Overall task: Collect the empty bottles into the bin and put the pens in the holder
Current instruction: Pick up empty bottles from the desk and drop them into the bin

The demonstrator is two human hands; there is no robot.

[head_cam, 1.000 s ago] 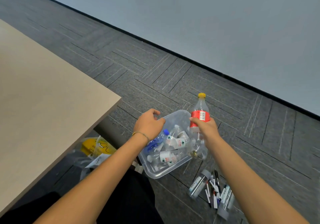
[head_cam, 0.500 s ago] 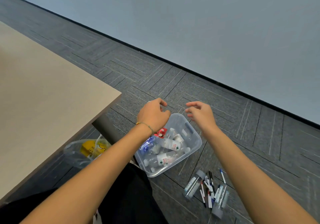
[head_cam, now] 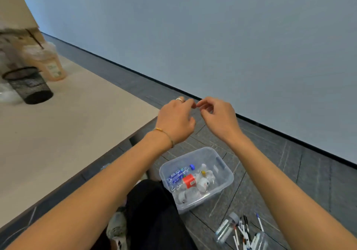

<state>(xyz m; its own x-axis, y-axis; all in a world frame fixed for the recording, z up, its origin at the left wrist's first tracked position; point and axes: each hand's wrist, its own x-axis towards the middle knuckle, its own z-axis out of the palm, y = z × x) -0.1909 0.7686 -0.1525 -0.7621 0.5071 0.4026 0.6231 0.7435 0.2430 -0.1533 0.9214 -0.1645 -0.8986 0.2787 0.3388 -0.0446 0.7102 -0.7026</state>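
A clear plastic bin (head_cam: 224,167) stands on the grey carpet and holds several empty bottles, among them a red-labelled bottle (head_cam: 189,180) and a blue-labelled one (head_cam: 176,176). Both of my hands hover well above the bin with nothing in them: my left hand (head_cam: 176,120) and my right hand (head_cam: 218,117), fingers loosely curled and fingertips nearly meeting. Several pens (head_cam: 243,232) lie scattered on the floor at the lower right, beside a clear bottle (head_cam: 225,228). A black mesh pen holder (head_cam: 29,84) stands on the beige table (head_cam: 77,124) at the far left.
An orange-tinted plastic container (head_cam: 51,64) and crumpled plastic wrap sit behind the pen holder. A blue-grey wall runs along the far side of the carpet. My dark trouser leg (head_cam: 154,215) and a shoe are beside the bin.
My right hand let go of the red-labelled bottle, which now lies in the bin. Both hands rose empty above it. The view lifted, bringing the pen holder into sight.
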